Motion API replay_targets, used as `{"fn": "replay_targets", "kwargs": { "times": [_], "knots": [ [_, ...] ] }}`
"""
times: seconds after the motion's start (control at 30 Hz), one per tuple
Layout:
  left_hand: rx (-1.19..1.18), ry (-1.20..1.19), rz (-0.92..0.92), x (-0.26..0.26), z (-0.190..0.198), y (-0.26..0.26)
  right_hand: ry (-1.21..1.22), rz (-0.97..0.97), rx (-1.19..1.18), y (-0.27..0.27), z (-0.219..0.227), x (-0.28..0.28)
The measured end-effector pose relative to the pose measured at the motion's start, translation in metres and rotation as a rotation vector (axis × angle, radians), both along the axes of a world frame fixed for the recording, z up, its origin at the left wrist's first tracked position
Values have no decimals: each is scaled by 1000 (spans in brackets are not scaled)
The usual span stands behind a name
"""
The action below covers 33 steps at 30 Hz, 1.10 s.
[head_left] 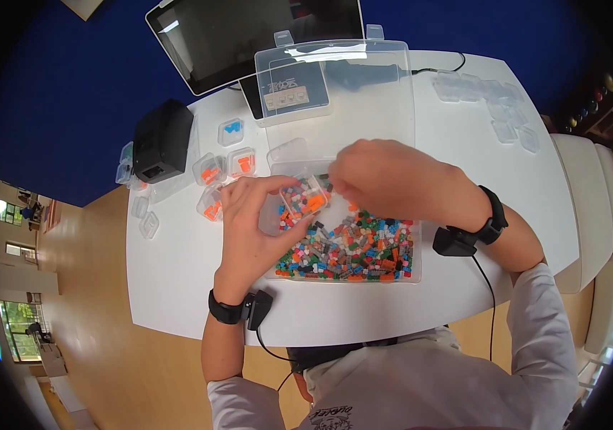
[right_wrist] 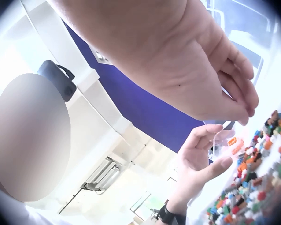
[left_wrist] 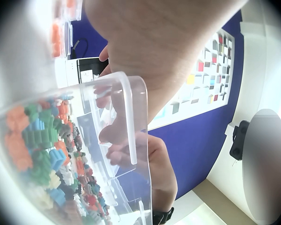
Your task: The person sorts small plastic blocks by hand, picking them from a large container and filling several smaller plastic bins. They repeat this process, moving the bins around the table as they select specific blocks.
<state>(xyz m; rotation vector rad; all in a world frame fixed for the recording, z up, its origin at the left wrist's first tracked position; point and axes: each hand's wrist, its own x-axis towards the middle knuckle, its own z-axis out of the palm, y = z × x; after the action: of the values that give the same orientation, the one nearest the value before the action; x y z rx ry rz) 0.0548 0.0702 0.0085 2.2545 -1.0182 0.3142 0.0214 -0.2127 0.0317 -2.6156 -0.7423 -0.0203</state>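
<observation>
My left hand (head_left: 253,222) grips a small clear plastic box (head_left: 296,213) by its sides, thumb opposite the fingers. Orange bricks (head_left: 314,203) lie inside, also visible in the right wrist view. Below is a large clear storage box (head_left: 418,269) filled with loose, multicoloured toy bricks (head_left: 357,251). Its lid (head_left: 385,136) is swung back. Over its far part hovers my right hand (head_left: 385,175), close to the small box. In the right wrist view the right fingers (right_wrist: 248,91) are bent with their tips near the thumb; I cannot tell whether a brick is between them.
Left of the large box stand small boxes with orange bricks (head_left: 244,163) and one with blue bricks (head_left: 232,127). Several clear small boxes (head_left: 507,107) sit at the back right. A black device (head_left: 159,140) and a monitor (head_left: 249,36) stand on the white table (head_left: 177,287).
</observation>
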Motion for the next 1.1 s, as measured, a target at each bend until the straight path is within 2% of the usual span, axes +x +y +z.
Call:
{"fn": "replay_targets", "kwargs": {
  "times": [0.03,0.07,0.13,0.27,0.33,0.47,0.53,0.67,0.73,0.77,0.83,0.87,0.93,1.03,1.1],
  "knots": [
    [6,-11,-2,0,-1,0,75,2,-75,-1,-3,-1],
    [12,-22,-6,1,-1,0,73,0,-76,-2,-9,-2],
    [10,-22,-10,1,-1,0,11,117,-78,-2,-20,-3],
    [6,-20,-11,2,-2,0,10,133,-166,6,-33,-9],
    [3,-19,-11,2,-3,0,-172,159,-119,4,-43,-10],
    [2,0,-7,1,-1,0,-24,170,-135,3,-23,-7],
    [19,-2,-1,1,0,0,30,56,-142,0,-4,-8],
    [63,28,-18,0,2,-1,75,20,-117,8,23,-6],
    [52,29,-27,1,0,-1,-59,196,234,16,14,-1],
    [38,31,-30,2,-1,-1,-62,189,236,17,11,0],
    [25,43,-30,2,-1,-1,-242,168,75,18,4,1],
    [7,57,-22,1,-2,-1,-242,167,76,15,3,2],
    [14,51,-20,1,-2,0,-44,130,-13,7,0,5],
    [27,36,-24,2,-2,0,-7,136,-117,2,-15,6],
    [38,26,-32,2,-1,0,-39,147,-71,1,-24,10]
  ]
}}
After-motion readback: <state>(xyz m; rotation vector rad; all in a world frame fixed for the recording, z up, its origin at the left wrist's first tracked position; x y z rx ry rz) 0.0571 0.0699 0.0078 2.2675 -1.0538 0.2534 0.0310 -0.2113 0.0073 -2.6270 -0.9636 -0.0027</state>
